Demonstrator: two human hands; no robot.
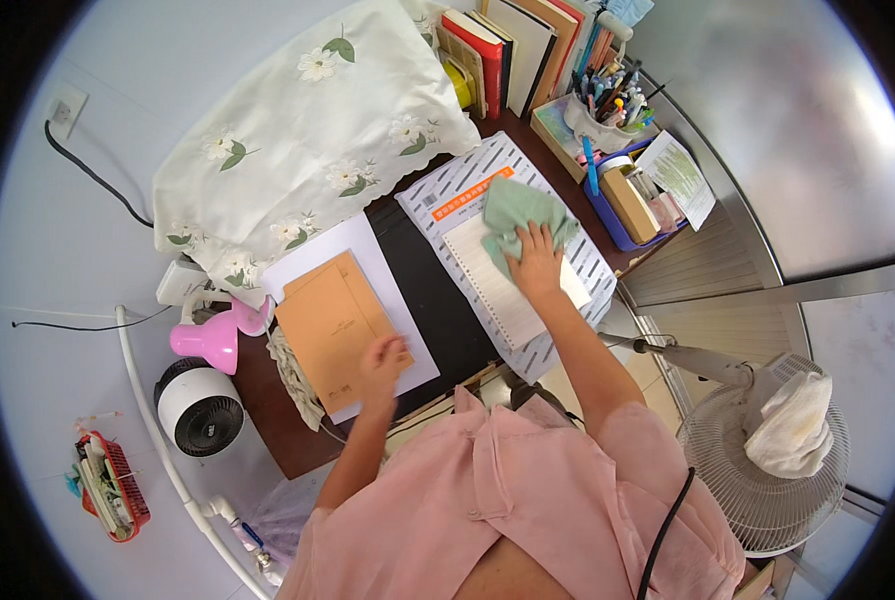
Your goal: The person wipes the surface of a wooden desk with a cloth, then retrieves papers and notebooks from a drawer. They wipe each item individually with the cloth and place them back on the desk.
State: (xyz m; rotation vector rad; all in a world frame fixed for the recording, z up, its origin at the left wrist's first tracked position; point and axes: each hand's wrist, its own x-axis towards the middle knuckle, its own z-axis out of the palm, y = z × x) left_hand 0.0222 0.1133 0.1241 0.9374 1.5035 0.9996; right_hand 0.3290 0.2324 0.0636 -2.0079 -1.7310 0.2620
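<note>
My right hand (538,262) presses on a crumpled green cloth (524,214), its fingers over the cloth's near part. Beneath are a ruled loose-leaf notebook (498,296) and a white package (430,206) with dark dashes and an orange strip. My left hand (384,366) is over the right edge of a brown paper folder (330,325); its fingers are smeared by motion. White paper (346,238) lies under the folder. Between paper and package shows a black mat (428,285).
A flowered white cloth (288,150) drapes over something at the back. Books (513,60), a pen holder (603,120) and a blue basket (623,225) line the far right. To the left are a pink lamp (208,340) and small fan (203,415); a larger fan (768,500) stands right.
</note>
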